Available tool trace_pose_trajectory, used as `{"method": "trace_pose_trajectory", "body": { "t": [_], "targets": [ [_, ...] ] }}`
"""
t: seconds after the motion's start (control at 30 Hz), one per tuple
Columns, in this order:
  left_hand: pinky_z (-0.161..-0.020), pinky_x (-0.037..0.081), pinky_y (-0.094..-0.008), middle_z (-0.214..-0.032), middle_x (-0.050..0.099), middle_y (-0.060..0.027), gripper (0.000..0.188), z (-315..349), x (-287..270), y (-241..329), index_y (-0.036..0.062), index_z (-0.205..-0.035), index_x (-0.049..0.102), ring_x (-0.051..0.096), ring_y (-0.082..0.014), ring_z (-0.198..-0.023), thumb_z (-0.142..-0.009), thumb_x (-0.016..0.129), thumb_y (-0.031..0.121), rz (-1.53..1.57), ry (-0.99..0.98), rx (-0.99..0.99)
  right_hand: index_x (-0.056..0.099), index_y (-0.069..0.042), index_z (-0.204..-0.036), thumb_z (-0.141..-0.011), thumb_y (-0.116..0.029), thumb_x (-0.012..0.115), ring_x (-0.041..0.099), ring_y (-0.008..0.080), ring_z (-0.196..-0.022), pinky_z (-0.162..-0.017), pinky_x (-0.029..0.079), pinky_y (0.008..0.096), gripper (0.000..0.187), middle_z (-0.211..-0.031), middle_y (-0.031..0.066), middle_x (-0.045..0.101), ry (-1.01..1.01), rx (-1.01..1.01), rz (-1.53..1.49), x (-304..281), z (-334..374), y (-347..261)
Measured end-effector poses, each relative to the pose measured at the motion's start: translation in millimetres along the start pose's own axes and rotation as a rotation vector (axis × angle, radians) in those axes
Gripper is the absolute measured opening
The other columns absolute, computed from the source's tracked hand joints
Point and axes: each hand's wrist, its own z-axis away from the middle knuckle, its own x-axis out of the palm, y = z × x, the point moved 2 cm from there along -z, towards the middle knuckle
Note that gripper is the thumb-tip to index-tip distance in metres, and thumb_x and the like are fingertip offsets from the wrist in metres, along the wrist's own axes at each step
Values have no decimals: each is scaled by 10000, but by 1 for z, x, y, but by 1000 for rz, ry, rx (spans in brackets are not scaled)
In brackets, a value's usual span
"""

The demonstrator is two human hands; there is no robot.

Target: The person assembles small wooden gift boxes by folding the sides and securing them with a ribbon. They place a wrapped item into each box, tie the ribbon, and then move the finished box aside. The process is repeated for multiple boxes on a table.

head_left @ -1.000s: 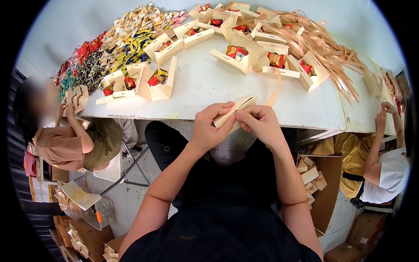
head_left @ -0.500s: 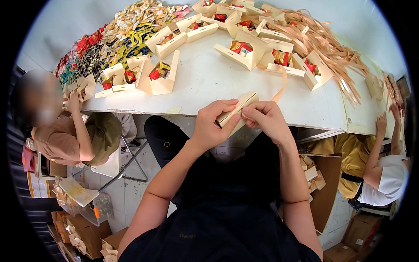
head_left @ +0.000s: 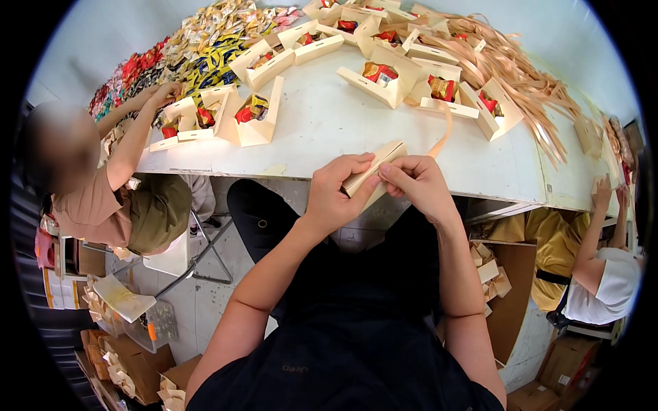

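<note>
Small cream cardboard box (head_left: pixel 375 169), slim and seamed along its top, sat tilted between both hands by the near edge of the white tabletop (head_left: pixel 308 130). The person's left hand (head_left: pixel 337 192) held it firmly round one side, thumb opposite fingers, probably to steady it while leaving the seam exposed. The right hand (head_left: pixel 417 181) met its other side with a narrow, bunched grip; what those fingertips pinched I cannot tell. Satiny peach ribbon (head_left: pixel 443 140) curved down from the table to behind that hand, seemingly within easy reach. Beyond, open cream card boxes (head_left: pixel 363 85) exposed red wrapped packets (head_left: pixel 441 88), and heaped peach ribbons (head_left: pixel 510 79) lay rightward, presumably handy.
</note>
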Motion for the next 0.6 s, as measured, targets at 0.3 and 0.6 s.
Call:
{"method": "trace_pose_trajectory", "body": {
  "t": [0.3,0.6],
  "targets": [
    [-822,570,-315,-1100,782,-135,154,-34,-18,0,-30,-1046,810,725,-168,-942,-1005,763,110,271,-287,-386,791,25,-911,-1057,-310,776,536,48,-657,-599,420,252,365,-696,-15,650,23,-34,210,-1,-2,-13],
    [-788,554,-299,-985,743,-63,133,-56,-15,16,1,-994,789,692,-126,-877,-1017,756,127,41,-401,-350,750,-11,-844,-1063,-345,777,500,35,-636,-565,384,248,401,-699,-48,620,3,-25,301,-6,-1,-15]
  ]
}}
